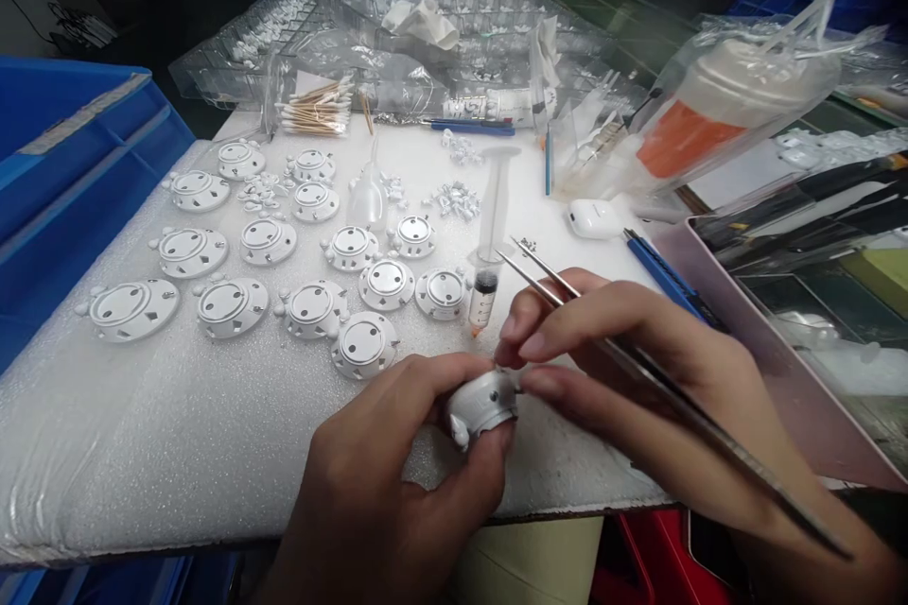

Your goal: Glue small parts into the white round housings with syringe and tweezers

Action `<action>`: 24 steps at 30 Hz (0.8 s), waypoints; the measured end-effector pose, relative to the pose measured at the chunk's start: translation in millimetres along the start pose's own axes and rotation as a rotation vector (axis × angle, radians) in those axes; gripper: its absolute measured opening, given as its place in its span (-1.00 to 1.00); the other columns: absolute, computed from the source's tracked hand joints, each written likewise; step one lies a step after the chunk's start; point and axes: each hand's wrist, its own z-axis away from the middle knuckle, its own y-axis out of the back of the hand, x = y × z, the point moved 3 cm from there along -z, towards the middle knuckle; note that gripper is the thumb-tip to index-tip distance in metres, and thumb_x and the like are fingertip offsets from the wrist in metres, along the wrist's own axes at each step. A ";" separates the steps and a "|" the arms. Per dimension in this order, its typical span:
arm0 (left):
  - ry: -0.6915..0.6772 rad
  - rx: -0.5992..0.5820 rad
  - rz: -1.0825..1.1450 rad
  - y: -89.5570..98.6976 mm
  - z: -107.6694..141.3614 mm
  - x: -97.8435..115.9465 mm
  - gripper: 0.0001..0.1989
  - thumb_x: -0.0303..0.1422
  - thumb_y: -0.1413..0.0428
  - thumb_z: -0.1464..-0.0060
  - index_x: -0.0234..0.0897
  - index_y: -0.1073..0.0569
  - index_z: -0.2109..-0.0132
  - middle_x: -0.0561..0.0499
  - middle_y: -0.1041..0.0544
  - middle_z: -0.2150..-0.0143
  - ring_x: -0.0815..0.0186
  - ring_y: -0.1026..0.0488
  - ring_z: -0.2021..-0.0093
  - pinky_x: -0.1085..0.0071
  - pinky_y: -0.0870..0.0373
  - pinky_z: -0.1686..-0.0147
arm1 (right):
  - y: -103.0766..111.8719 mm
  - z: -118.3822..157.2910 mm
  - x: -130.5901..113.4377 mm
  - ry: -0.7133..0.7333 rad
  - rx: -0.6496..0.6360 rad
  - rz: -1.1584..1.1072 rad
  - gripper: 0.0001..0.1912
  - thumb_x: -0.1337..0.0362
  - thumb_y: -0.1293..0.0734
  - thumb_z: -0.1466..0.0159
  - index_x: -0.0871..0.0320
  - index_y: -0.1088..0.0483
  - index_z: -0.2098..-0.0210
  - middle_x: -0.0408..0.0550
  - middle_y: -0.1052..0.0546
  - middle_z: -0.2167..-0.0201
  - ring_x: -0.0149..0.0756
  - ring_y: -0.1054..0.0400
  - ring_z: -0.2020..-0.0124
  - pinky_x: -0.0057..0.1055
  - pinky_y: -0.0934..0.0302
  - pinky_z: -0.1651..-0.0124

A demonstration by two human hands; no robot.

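My left hand pinches a small white, rounded, turtle-like part with a dark dot on its side, just above the front of the foam-covered table. Metal tweezers lie across my right hand, their tips pointing up and away to the left. The right thumb and fingertips are closed together against the near right side of the white part; whether they hold something tiny there, I cannot tell. Beyond the hands stands a syringe with dark contents and an orange tip. Several similar white round parts sit to the left.
Small white pieces lie in piles behind the syringe, near a clear squeeze bulb. Cotton swabs, clear trays and a bagged cup stand farther back. A blue bin borders the left; a pinkish box borders the right.
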 end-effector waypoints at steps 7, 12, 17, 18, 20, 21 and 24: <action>-0.044 -0.001 -0.003 -2.7 0.8 -0.8 -0.74 -0.53 -0.15 -0.06 -0.11 -0.44 0.12 0.21 -0.58 0.24 0.46 -0.53 0.27 0.61 -0.42 0.25 | -7.1 5.9 2.8 0.114 -0.125 0.095 -0.66 0.51 -0.44 -0.15 0.05 -0.40 0.14 -0.05 -0.45 0.12 -0.23 -0.40 0.10 -0.28 -0.32 0.03; -0.039 -0.023 -0.020 -3.5 -0.5 -0.4 -0.75 -0.55 -0.15 -0.05 -0.13 -0.45 0.14 0.22 -0.56 0.28 0.49 -0.51 0.30 0.63 -0.40 0.27 | -7.3 5.4 1.5 0.126 -0.175 0.137 -0.70 0.51 -0.40 -0.18 0.06 -0.38 0.15 -0.06 -0.44 0.13 -0.26 -0.40 0.11 -0.33 -0.32 0.04; -0.041 -0.010 -0.027 -2.8 0.3 1.0 -0.74 -0.54 -0.16 -0.05 -0.13 -0.44 0.13 0.22 -0.56 0.27 0.49 -0.51 0.29 0.64 -0.39 0.26 | -6.8 8.5 0.7 0.134 -0.150 0.129 -0.68 0.52 -0.36 -0.20 0.04 -0.35 0.13 -0.04 -0.45 0.14 -0.24 -0.40 0.13 -0.31 -0.33 0.08; -0.043 -0.009 -0.032 -2.7 0.3 1.3 -0.75 -0.54 -0.16 -0.05 -0.12 -0.44 0.13 0.22 -0.57 0.27 0.49 -0.51 0.29 0.63 -0.40 0.27 | -6.9 9.1 1.3 0.126 -0.148 0.123 -0.69 0.52 -0.34 -0.21 0.03 -0.34 0.13 -0.04 -0.44 0.14 -0.23 -0.40 0.13 -0.30 -0.33 0.08; -0.036 -0.011 -0.040 -2.7 0.2 1.5 -0.76 -0.53 -0.15 -0.06 -0.13 -0.45 0.14 0.20 -0.57 0.27 0.47 -0.52 0.30 0.61 -0.41 0.29 | -7.2 9.8 2.6 0.125 -0.154 0.116 -0.70 0.53 -0.31 -0.23 0.03 -0.34 0.14 -0.03 -0.44 0.14 -0.23 -0.40 0.13 -0.30 -0.33 0.09; -0.033 -0.014 -0.041 -2.8 0.1 1.5 -0.76 -0.53 -0.15 -0.06 -0.12 -0.45 0.15 0.20 -0.57 0.28 0.46 -0.52 0.31 0.60 -0.41 0.30 | -7.3 9.8 3.2 0.129 -0.159 0.114 -0.70 0.53 -0.30 -0.23 0.03 -0.34 0.14 -0.03 -0.44 0.14 -0.24 -0.40 0.14 -0.31 -0.33 0.09; -0.030 -0.022 -0.037 -2.9 0.2 1.0 -0.76 -0.53 -0.16 -0.05 -0.12 -0.45 0.16 0.21 -0.57 0.28 0.46 -0.52 0.32 0.60 -0.42 0.28 | -8.1 9.3 4.8 0.148 -0.186 0.123 -0.68 0.52 -0.34 -0.21 0.03 -0.33 0.12 -0.04 -0.43 0.12 -0.25 -0.39 0.14 -0.32 -0.33 0.10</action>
